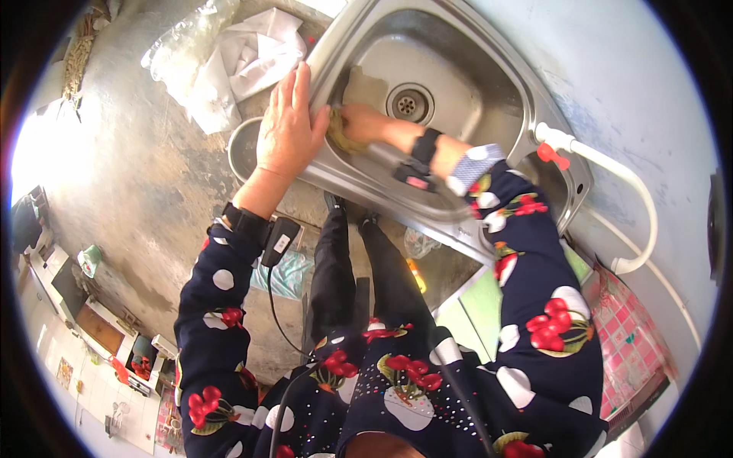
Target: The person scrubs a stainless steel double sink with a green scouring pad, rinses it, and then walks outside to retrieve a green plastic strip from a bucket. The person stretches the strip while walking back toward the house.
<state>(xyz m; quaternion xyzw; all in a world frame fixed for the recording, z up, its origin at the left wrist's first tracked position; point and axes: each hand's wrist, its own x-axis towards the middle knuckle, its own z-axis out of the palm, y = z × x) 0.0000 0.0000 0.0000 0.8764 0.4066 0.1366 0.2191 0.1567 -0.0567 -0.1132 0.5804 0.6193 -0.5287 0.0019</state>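
Observation:
My left hand (289, 126) lies flat, fingers together, on the left rim of a steel sink (510, 80). My right hand (363, 124) reaches into the basin and grips a yellowish scrubbing pad (336, 133), pressing it against the inner left wall just below that rim. Both wrists wear black bands with small devices. The drain (409, 102) sits in the middle of the basin floor, right of my right hand.
A white tap pipe with a red handle (551, 153) stands at the sink's right rim, its hose (641, 206) curving down. Crumpled white and clear plastic bags (229, 57) lie on the concrete floor. A round metal bowl (244, 149) sits under my left hand.

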